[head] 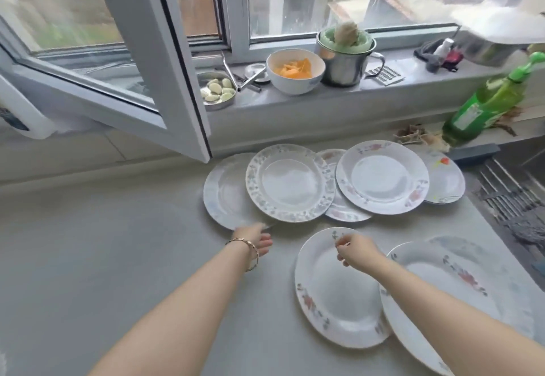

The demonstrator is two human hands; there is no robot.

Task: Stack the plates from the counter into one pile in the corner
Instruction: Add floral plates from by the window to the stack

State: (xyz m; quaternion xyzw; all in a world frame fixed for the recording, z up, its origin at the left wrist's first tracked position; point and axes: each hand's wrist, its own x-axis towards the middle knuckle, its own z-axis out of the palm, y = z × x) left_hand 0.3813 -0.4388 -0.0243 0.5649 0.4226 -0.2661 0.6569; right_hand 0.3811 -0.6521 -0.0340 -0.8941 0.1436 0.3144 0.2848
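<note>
White plates [290, 182] overlapping on grey counter [118, 243]; left grip [255, 235] loosely open, right grip [355, 250] curled, empty.

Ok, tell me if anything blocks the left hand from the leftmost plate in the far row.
Nothing visible does. The left hand is at the near rim of the leftmost plate, with only bare counter around it. The flower-rimmed plate overlaps that plate's right side.

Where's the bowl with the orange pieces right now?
The bowl sits on the windowsill, upper centre of the head view, between the small metal dish of garlic on its left and the steel mug on its right.
</note>
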